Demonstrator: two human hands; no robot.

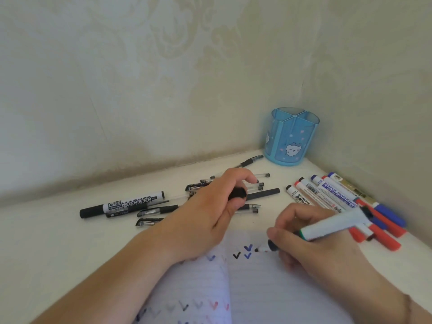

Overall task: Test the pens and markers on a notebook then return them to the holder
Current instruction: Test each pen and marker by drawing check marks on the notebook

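My right hand (311,244) grips a white whiteboard marker (332,226), its dark tip touching the open lined notebook (261,291) beside black and blue tick marks. My left hand (210,213) rests at the notebook's top edge and holds a black marker cap (238,193) between thumb and fingers. The blue pen holder (291,136) stands empty in the far right corner. Several black gel pens (257,197) lie behind my left hand. A big black-and-white marker (121,203) lies to the left. Several red, blue and black whiteboard markers (339,197) lie on the right.
The white desk (58,239) meets patterned walls at the back and on the right. A lone black pen (250,162) lies near the holder. The notebook's left page curls up and carries faint tick marks.
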